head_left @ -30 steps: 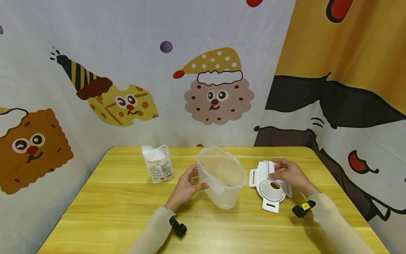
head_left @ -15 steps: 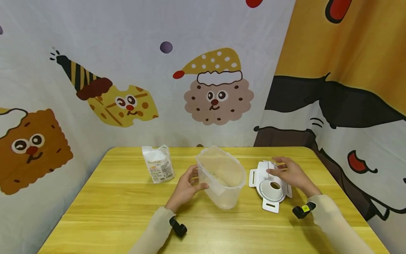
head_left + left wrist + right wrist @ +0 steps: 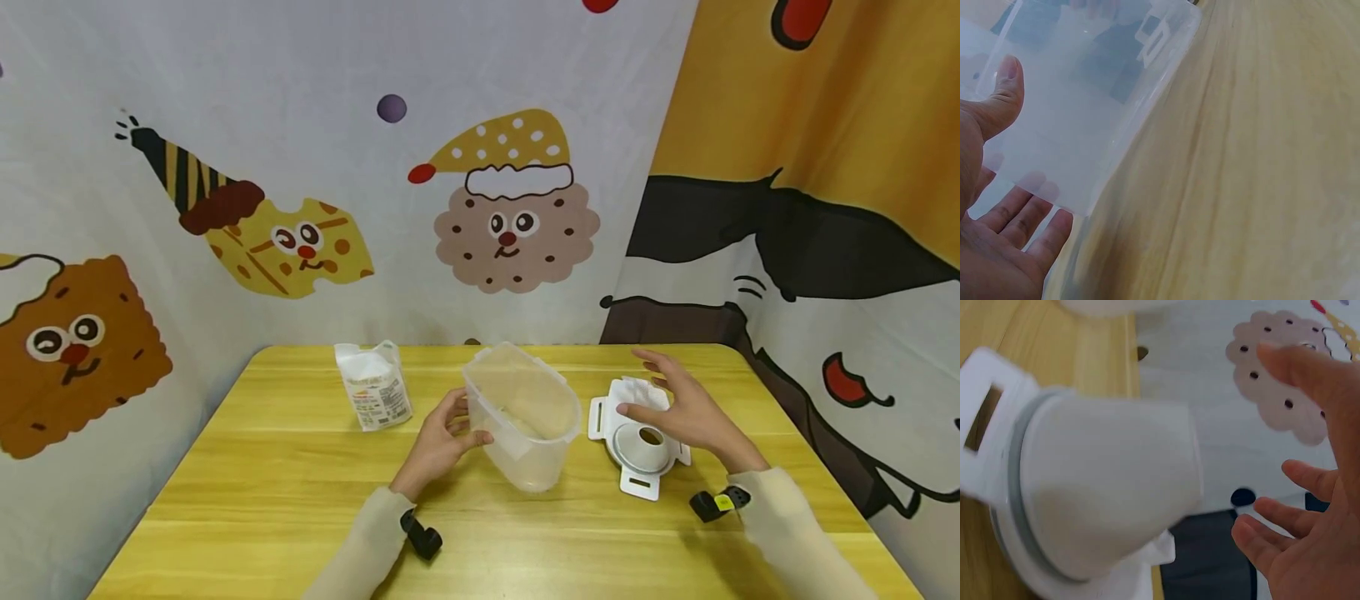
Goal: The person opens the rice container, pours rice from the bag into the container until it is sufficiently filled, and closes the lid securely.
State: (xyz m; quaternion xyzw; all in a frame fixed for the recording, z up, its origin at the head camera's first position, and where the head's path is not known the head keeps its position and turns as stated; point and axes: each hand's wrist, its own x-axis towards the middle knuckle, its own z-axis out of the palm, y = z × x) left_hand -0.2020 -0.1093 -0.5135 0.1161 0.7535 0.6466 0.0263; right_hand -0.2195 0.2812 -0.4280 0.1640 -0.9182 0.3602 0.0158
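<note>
Two bare hands are working over the wooden surface (image 3: 262, 517), and they're doing very different jobs! On the left, the left hand (image 3: 441, 446) is grasping the translucent container (image 3: 528, 458), its thumb showing against the near wall and its fingers wrapping behind the side; that grip is plainly engaged. Over on the other side, the right hand (image 3: 693, 417) is hovering above the white lid-like piece (image 3: 636, 452), thumb and fingers spreading apart; that grip is released and holding nothing, and the right wrist view is showing the fingers well clear of the raised cone (image 3: 1110, 481). The piece is lying just to the right of the container, cone upward, slotted tabs sticking out. The step in hand is looking like steadying the container with one hand while the other is staying free at the piece. Picking that piece up would be calling for the right fingers to close on its edge, with the left holding firm. Now the containers: the translucent one is presenting an uncovered mouth, with no contents clearly showing through the cloudy plastic. Back on the left, a white packet (image 3: 375, 396) is standing upright, its wrapper hiding whatever is inside.
</note>
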